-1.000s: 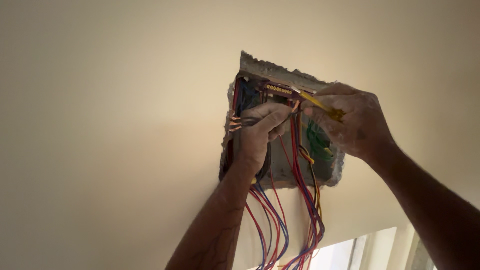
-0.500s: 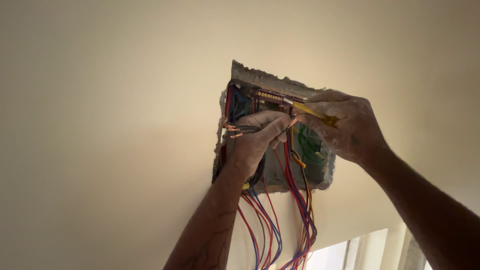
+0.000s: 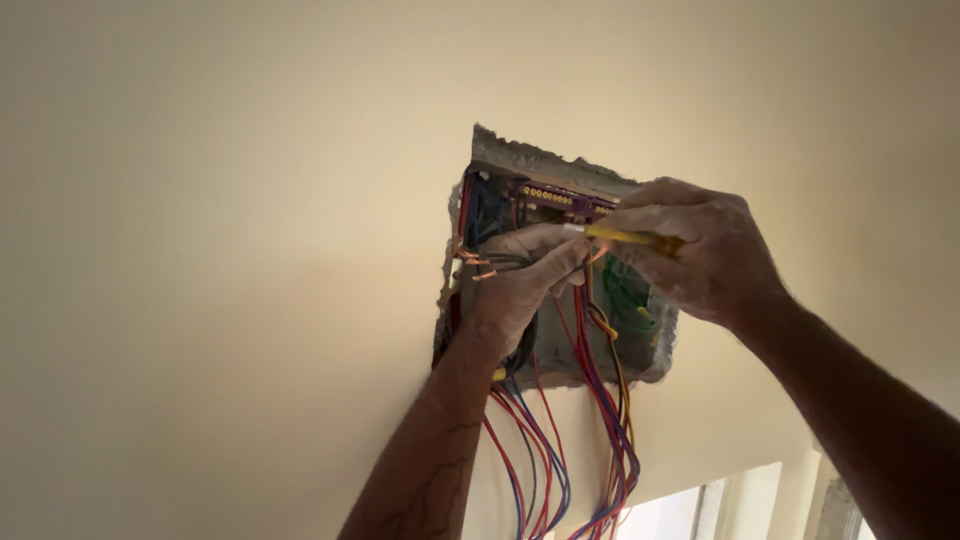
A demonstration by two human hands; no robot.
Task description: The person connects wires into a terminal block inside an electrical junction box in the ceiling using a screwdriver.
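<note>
While hands (image 3: 620, 265) grip wires (image 3: 560, 460), yellow screwdriver (image 3: 630, 237) probes.

The left hand (image 3: 520, 285) covers much of the recessed wall box (image 3: 560, 170), so what its fingers pinch can't be made out. The yellow-handled tool (image 3: 630, 237) is mostly buried in the right hand (image 3: 700, 255), its tip hidden. The hanging wires (image 3: 600, 430) run off the bottom edge, as do both forearms.

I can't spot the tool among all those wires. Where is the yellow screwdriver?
In the head view, right of centre, the yellow screwdriver is gripped in the right hand, its tip pointing left toward the left hand's fingers inside the wall box.
</note>
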